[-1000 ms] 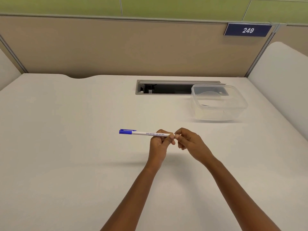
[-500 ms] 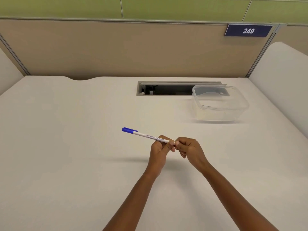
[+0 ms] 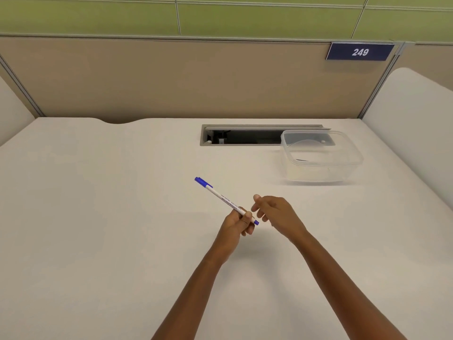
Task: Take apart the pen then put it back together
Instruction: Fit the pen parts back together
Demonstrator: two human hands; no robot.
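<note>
A white pen (image 3: 221,197) with a blue cap at its far left end and a small blue plug at its near end is held above the middle of the white desk. My left hand (image 3: 236,224) grips the barrel close to the blue plug, and the pen slants up and to the left. Just right of it, my right hand (image 3: 275,212) hovers with its fingers spread and nothing in it, a small gap away from the pen's end.
A clear plastic container (image 3: 321,155) stands at the back right of the desk (image 3: 98,217), partly over an open cable slot (image 3: 245,137). Partition walls close off the back and both sides.
My right hand has let go of the pen's end and opened. The left hand has tilted the pen so that its capped end points further away, and the blue end plug now shows.
</note>
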